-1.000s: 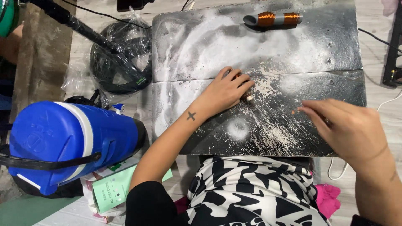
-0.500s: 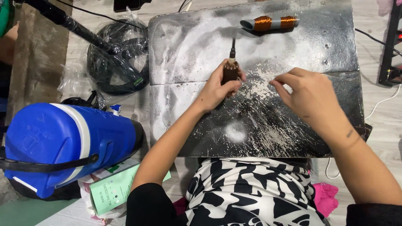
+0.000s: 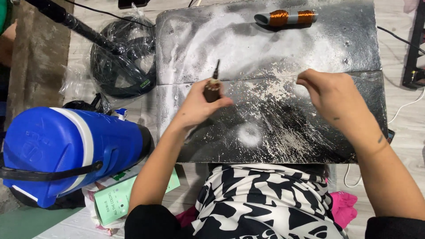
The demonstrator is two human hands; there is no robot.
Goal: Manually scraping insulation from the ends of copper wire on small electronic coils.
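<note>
Head view: a small brown-handled tool [image 3: 213, 87] is gripped in the left hand [image 3: 197, 106], tip pointing away, over the middle of the dusty dark tabletop [image 3: 274, 128]. The right hand [image 3: 330, 95] is held loosely curled just above the tabletop (nothing seen pinched). A copper-wound coil [image 3: 285, 17] is seen at the far edge, a blue jug [image 3: 66, 150] on the left.

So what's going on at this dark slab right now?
A person sits at a dark, white-dusted work slab. Their left hand grips a small brown tool with a thin tip, held upright over the slab. The right hand hovers above the surface, fingers curled; whether it holds anything can't be told. A copper-wound coil lies at the far edge, a blue jug beside the slab.
</note>
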